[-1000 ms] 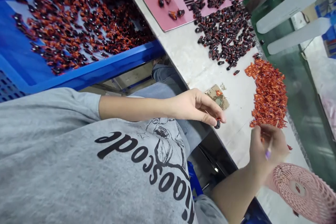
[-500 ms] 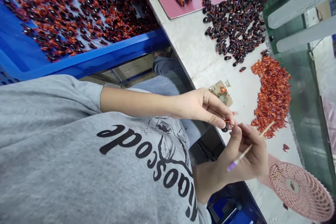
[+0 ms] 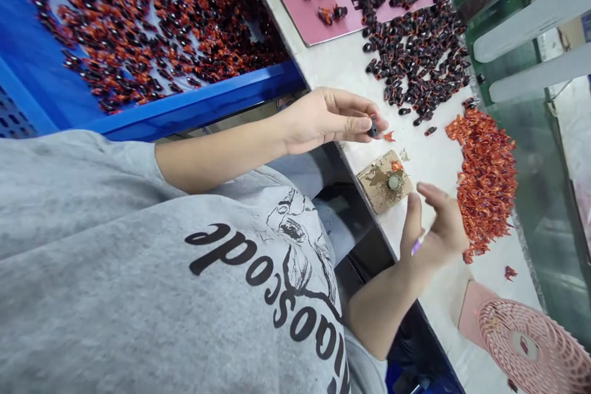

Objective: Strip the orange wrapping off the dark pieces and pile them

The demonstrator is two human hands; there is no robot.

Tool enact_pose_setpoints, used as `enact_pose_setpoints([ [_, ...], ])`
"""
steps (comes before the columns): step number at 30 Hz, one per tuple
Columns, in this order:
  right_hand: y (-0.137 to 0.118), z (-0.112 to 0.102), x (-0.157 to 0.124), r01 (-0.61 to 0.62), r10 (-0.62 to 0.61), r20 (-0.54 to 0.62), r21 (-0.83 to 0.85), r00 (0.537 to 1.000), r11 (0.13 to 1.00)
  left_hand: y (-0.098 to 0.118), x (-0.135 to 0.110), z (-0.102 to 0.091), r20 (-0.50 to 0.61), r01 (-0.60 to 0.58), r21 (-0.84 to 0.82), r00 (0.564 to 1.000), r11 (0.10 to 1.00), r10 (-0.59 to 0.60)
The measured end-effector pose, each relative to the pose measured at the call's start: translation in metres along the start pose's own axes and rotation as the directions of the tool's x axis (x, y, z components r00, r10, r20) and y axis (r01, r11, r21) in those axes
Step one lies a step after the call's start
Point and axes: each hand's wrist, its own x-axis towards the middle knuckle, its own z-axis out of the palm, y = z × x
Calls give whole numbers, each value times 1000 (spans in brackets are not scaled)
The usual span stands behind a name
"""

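My left hand [image 3: 339, 118] pinches a small black plastic piece [image 3: 373, 127] between thumb and fingers, above the table's near edge. A small orange piece [image 3: 389, 136] shows just beyond those fingertips; whether it touches the black piece I cannot tell. My right hand [image 3: 431, 228] is apart from the left, thumb and index finger spread. A thin stick with a purple end [image 3: 417, 245] is tucked in its palm, mostly hidden by the fingers. Between the hands lies a worn cardboard piece [image 3: 376, 192] bearing a round metal cap [image 3: 394, 182] and an orange bit [image 3: 396, 165].
A heap of black pieces [image 3: 415, 68] and a pile of orange pieces [image 3: 489, 178] lie on the white table [image 3: 337, 68]. A pink sheet [image 3: 300, 12] is at the back left. A pink fan [image 3: 526, 338] stands right. A blue crate [image 3: 217, 91] holds many black-and-orange pieces.
My hands have separated. The left has moved leftward with the black piece, uncovering the cardboard and cap. My right hand has drawn away, its thumb and index finger now apart, the stick still in it.
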Motion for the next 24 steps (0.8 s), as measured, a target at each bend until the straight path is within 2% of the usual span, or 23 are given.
enact_pose_setpoints([
  [1,7,5,13,48,-43,129,-30,991,998,1,1,-3,-13,-5,6,1000,1000,5],
  [3,23,22,43,150,-129,327,-41,936,988,-1,0,-6,-16,-5,3,1000,1000,5],
  [6,43,50,83,219,-146,594,-52,791,974,-7,-2,-8,21,6,-23,1000,1000,-5],
  [7,46,57,93,219,-124,648,-67,751,973,-8,-2,-8,36,3,-37,999,999,-2],
  [8,46,62,99,203,-101,671,-76,734,976,-9,-3,-9,45,-6,-51,999,999,8],
  [9,44,63,103,173,-87,666,-63,741,983,-10,-3,-8,48,-21,-65,999,998,24],
  [13,12,41,89,-41,-59,466,203,883,978,-11,-7,3,48,-85,-92,995,992,90],
  [15,-9,25,71,-106,-8,336,319,942,942,-13,-10,14,109,-63,-103,991,993,74],
  [17,-24,16,50,-116,57,178,344,982,932,-18,-12,26,186,-17,-110,982,994,38],
  [19,-31,14,32,-107,113,-3,288,994,952,-24,-14,37,230,19,-111,973,994,7],
  [21,-32,17,17,-89,122,-163,194,979,977,-30,-16,43,240,45,-120,971,992,-15],
  [24,-30,22,4,-86,119,-248,143,961,986,-34,-18,46,252,82,-131,967,988,-47],
])
